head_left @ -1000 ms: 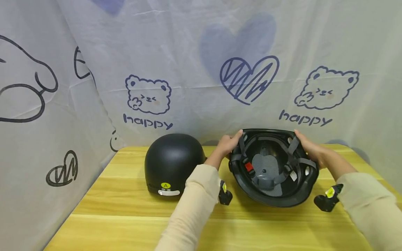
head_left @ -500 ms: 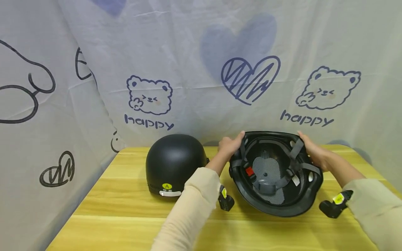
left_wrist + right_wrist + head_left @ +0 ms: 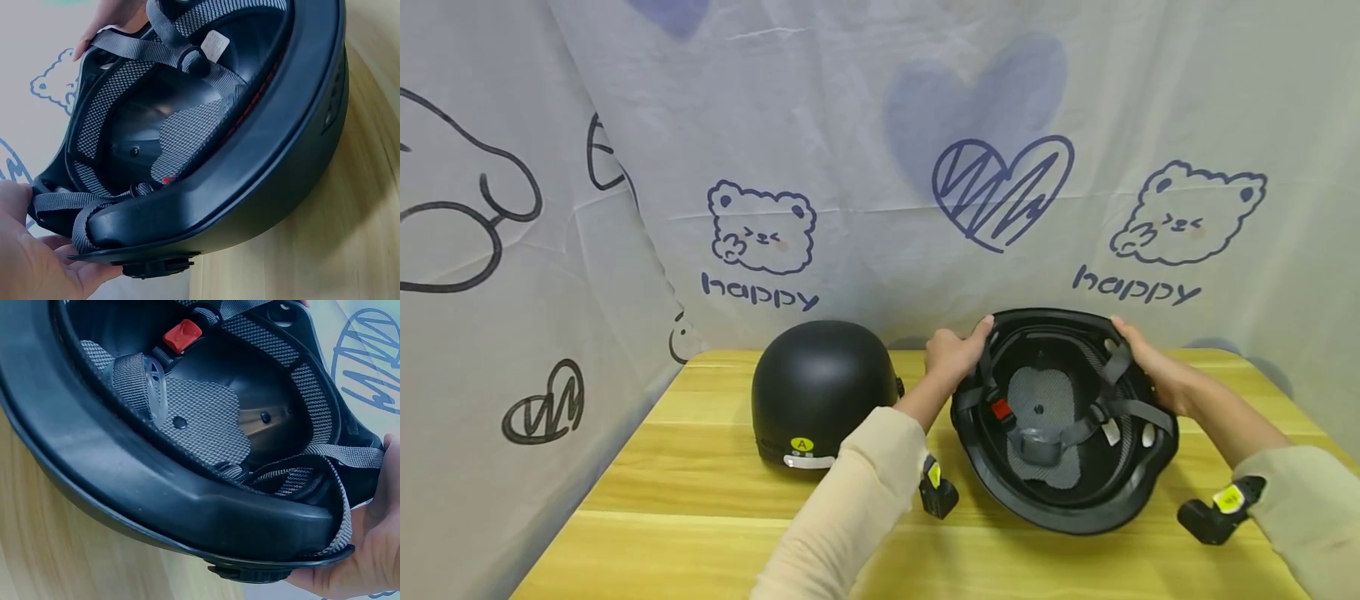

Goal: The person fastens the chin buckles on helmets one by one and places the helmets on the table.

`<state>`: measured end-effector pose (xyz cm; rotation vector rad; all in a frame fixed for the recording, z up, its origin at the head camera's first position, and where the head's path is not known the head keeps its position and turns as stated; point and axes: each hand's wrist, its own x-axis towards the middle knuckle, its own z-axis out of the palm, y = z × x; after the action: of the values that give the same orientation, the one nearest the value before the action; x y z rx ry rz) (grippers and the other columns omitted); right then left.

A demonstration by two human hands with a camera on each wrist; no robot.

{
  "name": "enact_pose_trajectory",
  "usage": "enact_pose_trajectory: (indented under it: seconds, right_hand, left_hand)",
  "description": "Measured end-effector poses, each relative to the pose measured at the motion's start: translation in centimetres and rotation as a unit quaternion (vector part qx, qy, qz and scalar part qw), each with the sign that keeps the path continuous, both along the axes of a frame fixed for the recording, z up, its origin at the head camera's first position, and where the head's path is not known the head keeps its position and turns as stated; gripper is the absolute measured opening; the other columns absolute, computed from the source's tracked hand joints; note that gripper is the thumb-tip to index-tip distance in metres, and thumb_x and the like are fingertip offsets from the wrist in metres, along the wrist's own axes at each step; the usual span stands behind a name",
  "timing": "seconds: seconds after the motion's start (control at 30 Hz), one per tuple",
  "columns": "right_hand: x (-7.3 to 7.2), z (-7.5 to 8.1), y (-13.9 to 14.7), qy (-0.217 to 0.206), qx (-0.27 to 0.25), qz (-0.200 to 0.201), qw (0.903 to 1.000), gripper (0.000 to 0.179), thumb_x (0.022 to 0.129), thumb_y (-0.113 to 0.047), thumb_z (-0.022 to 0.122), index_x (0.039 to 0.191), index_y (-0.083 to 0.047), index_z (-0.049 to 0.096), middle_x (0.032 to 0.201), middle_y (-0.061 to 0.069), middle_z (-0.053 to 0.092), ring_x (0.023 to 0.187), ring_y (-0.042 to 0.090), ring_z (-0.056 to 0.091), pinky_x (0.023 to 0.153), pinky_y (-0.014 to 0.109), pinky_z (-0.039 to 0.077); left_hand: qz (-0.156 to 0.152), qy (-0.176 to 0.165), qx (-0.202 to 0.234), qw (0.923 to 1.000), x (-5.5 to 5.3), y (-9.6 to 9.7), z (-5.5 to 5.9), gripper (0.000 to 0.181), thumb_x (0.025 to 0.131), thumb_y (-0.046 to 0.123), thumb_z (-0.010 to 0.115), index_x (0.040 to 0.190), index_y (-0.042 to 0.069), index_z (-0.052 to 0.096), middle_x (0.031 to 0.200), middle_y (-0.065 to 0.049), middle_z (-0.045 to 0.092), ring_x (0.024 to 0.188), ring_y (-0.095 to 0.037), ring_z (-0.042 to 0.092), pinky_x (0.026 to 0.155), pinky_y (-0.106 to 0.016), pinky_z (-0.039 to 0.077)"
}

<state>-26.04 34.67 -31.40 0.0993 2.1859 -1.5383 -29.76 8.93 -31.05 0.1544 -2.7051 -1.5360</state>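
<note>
Both left hand [image 3: 953,354] and right hand [image 3: 1167,373], partly closed, grip the half-shell helmet [image 3: 1048,400], probably light, stiff and slick; its rim [image 3: 1075,520] suits holding.

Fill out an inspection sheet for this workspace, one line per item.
Surface: wood-grain table, yellowish.
Job's things: held helmet, black, its inside facing the person, red buckle visible; second helmet, black, on the table to its left, dome up, bearing a yellow "A" sticker.
Clutter: nothing seen.
Hands: left hand and right hand grip opposite sides of the held helmet.
Cables: nothing seen.
Surroundings: pale printed cloth backdrop.
</note>
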Motion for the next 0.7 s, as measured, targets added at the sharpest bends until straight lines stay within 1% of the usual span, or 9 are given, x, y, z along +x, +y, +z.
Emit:
enact_pose_trajectory:
  seconds: [0.07,0.17,0.27,0.3,0.37,0.47,0.53,0.6,0.7]
  right_hand:
    - [0.2,0.2,0.0,0.002,0.002,0.005,1.0000,0.081,0.082,-0.077,0.006,0.107,-0.010,0.046,0.085,-0.003,0.061,0.082,0.014,0.062,0.082,0.031,0.047]
    - [0.5,0.4,0.1,0.015,0.021,0.012,0.9996,0.089,0.082,-0.076,0.004,0.117,-0.004,0.042,0.089,-0.002,0.061,0.086,0.015,0.061,0.087,0.035,0.045]
    - [0.8,0.7,0.2,0.032,0.043,0.007,0.9985,0.096,0.083,-0.075,0.003,0.133,0.003,0.030,0.102,0.006,0.058,0.104,0.026,0.054,0.097,0.048,0.038]
    - [1.0,0.8,0.2,0.042,0.050,-0.004,0.9979,0.098,0.084,-0.074,0.004,0.136,0.006,0.024,0.103,0.007,0.058,0.105,0.028,0.053,0.097,0.050,0.037]
    - [1.4,0.9,0.2,0.061,0.056,-0.027,0.9962,0.096,0.086,-0.072,0.007,0.137,0.006,0.025,0.100,0.004,0.059,0.103,0.026,0.054,0.096,0.051,0.039]
    - [1.9,1.0,0.0,0.099,0.071,-0.073,0.9898,0.092,0.088,-0.069,0.012,0.133,0.009,0.032,0.097,0.005,0.061,0.087,0.013,0.058,0.084,0.040,0.047]
    - [2.2,0.9,-0.3,0.130,0.080,-0.105,0.9828,0.090,0.089,-0.067,0.016,0.132,0.011,0.034,0.104,0.015,0.058,0.079,0.007,0.057,0.076,0.033,0.050]
    - [2.5,0.8,-0.6,0.155,0.095,-0.128,0.9750,0.090,0.090,-0.065,0.018,0.134,0.013,0.031,0.118,0.028,0.048,0.079,0.007,0.054,0.070,0.028,0.050]
    - [2.6,0.4,-0.8,0.192,0.090,-0.150,0.9658,0.088,0.092,-0.063,0.018,0.135,0.012,0.031,0.124,0.033,0.039,0.077,0.005,0.052,0.065,0.023,0.049]
  left_hand:
    - [0.003,0.006,0.008,0.9999,0.1,0.0,0.0,0.053,0.080,0.061,0.058,0.060,0.012,0.064,0.071,-0.002,0.060,0.062,-0.017,0.049,0.052,-0.027,0.037]
    - [0.001,0.017,0.022,0.9996,0.3,0.0,-0.1,0.053,0.080,0.060,0.059,0.057,0.013,0.064,0.065,0.000,0.058,0.060,-0.016,0.048,0.051,-0.026,0.036]
    - [-0.001,0.035,0.038,0.9987,0.7,0.0,-0.2,0.050,0.080,0.060,0.060,0.068,0.014,0.074,0.075,-0.001,0.068,0.069,-0.018,0.058,0.057,-0.028,0.043]
    - [-0.002,0.041,0.046,0.9981,0.8,0.0,-0.2,0.048,0.079,0.060,0.060,0.075,0.014,0.076,0.082,-0.002,0.071,0.075,-0.019,0.061,0.060,-0.029,0.047]
    - [-0.004,0.058,0.058,0.9966,1.2,0.1,-0.3,0.045,0.080,0.059,0.061,0.085,0.017,0.077,0.095,-0.003,0.072,0.087,-0.021,0.064,0.070,-0.032,0.051]
    - [-0.007,0.087,0.080,0.9930,1.5,0.2,-0.3,0.042,0.080,0.056,0.062,0.092,0.019,0.077,0.101,-0.002,0.072,0.095,-0.022,0.064,0.080,-0.035,0.052]
    - [-0.014,0.111,0.092,0.9894,1.5,0.2,-0.5,0.040,0.081,0.054,0.062,0.092,0.019,0.077,0.098,-0.001,0.073,0.094,-0.020,0.065,0.081,-0.035,0.052]
    - [-0.025,0.137,0.104,0.9848,1.5,0.1,-0.8,0.038,0.082,0.051,0.062,0.096,0.019,0.076,0.096,-0.001,0.073,0.093,-0.019,0.066,0.081,-0.034,0.053]
    - [-0.047,0.174,0.123,0.9759,1.5,0.0,-1.2,0.038,0.084,0.047,0.062,0.106,0.018,0.072,0.100,-0.002,0.072,0.094,-0.017,0.067,0.081,-0.032,0.053]
